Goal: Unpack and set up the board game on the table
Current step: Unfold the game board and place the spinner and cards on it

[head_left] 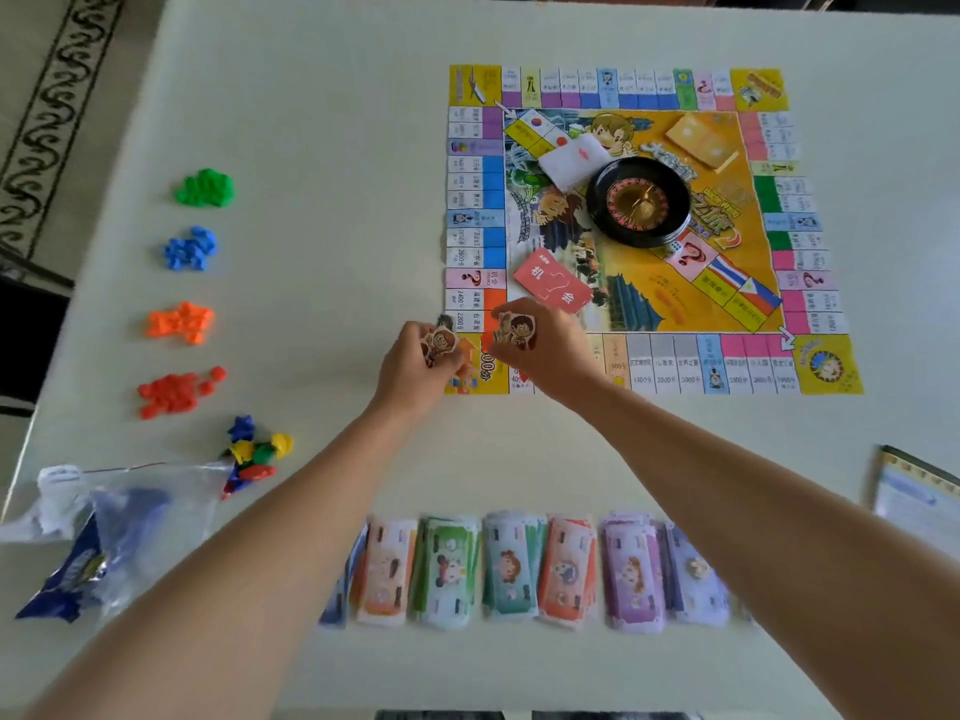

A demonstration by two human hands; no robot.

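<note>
1. While both hands work at the 7 o'clock corner of the game board (644, 226), each pinches small cardboard character tokens: left hand (415, 371) curled around a token (441, 341) with a cartoon face, right hand (540, 350) gripping another cartoon-face token (519, 327) between fingertips and thumb.
2. Lies flat on the pale worktop (322, 148), toward 1 o'clock, that board, with coloured squares around its edge.
3. Sits at board centre: a black roulette wheel (639, 202); touching it at 10 o'clock, a white card stack (574, 161); at 1 o'clock of the wheel, a yellow card stack (701, 140); at 7 o'clock of the wheel, a red card stack (553, 280) just beyond the right hand.
4. Ranged down the worktop at 9 o'clock, well apart from the board: a green pile (205, 188), a blue pile (191, 248), an orange pile (181, 322) and a red pile (176, 391) of small plastic pieces.
5. Nearer, at 8 o'clock: a mixed cluster of coloured pawns (257, 452) beside crumpled plastic bags (104, 532).
6. Laid in a row at 6 o'clock, partly under the forearms: stacks of play money (519, 569) in several colours.
7. At 4 o'clock, cut off by the frame edge: a printed sheet (914, 501), details unreadable.
</note>
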